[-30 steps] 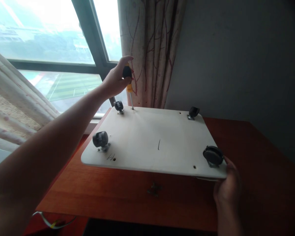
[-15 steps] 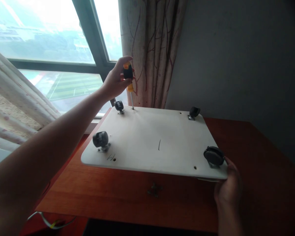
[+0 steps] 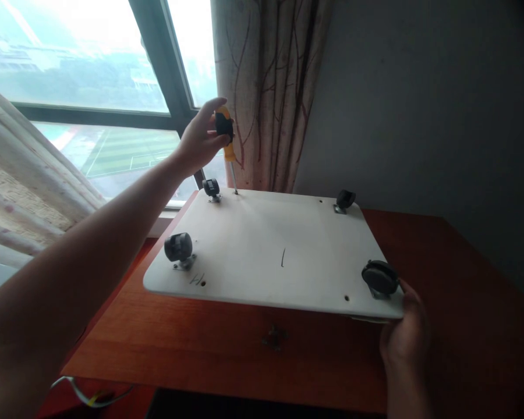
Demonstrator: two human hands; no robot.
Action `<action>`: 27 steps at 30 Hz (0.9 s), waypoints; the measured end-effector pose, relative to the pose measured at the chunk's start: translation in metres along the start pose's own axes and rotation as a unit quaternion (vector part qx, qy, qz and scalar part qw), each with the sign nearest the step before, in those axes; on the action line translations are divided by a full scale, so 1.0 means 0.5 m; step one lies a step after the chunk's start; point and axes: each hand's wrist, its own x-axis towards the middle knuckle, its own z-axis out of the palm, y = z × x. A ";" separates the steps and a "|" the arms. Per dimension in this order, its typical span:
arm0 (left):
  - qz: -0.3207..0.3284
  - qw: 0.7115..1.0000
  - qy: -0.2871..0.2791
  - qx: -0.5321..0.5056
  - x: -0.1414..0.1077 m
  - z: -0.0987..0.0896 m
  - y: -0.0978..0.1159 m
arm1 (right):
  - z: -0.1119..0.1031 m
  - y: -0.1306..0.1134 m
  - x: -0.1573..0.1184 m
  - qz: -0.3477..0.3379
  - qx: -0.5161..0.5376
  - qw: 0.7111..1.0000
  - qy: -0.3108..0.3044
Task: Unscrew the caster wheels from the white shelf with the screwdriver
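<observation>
My left hand is closed around the yellow and black handle of a screwdriver. The shaft slants down, its tip at a screw or hole near the far edge of a white board. My right hand grips the board's near right corner, the fingers partly hidden beneath it. Black casters stand at the corners: far left, near left, far right and near right. Dark holes and pen marks show on the board.
The board is on a reddish-brown wooden table. Small metal pieces, probably screws, lie in front of it. Behind are a window, a patterned curtain and a grey wall. A white cable shows at lower left.
My left hand and the screwdriver handle have shifted slightly left, so the screwdriver leans more. Its tip stays at the same spot. My right hand and the board look unchanged.
</observation>
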 end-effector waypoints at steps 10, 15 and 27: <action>-0.019 0.991 0.075 0.112 -0.024 0.011 0.015 | 0.002 -0.006 -0.004 0.024 0.021 0.999 0.012; 0.029 0.999 0.002 0.014 -0.010 0.002 0.015 | 0.002 -0.005 -0.005 0.005 0.008 1.000 0.005; 0.078 0.996 0.006 0.030 -0.010 -0.008 -0.008 | 0.003 -0.006 -0.005 0.013 0.013 1.000 0.010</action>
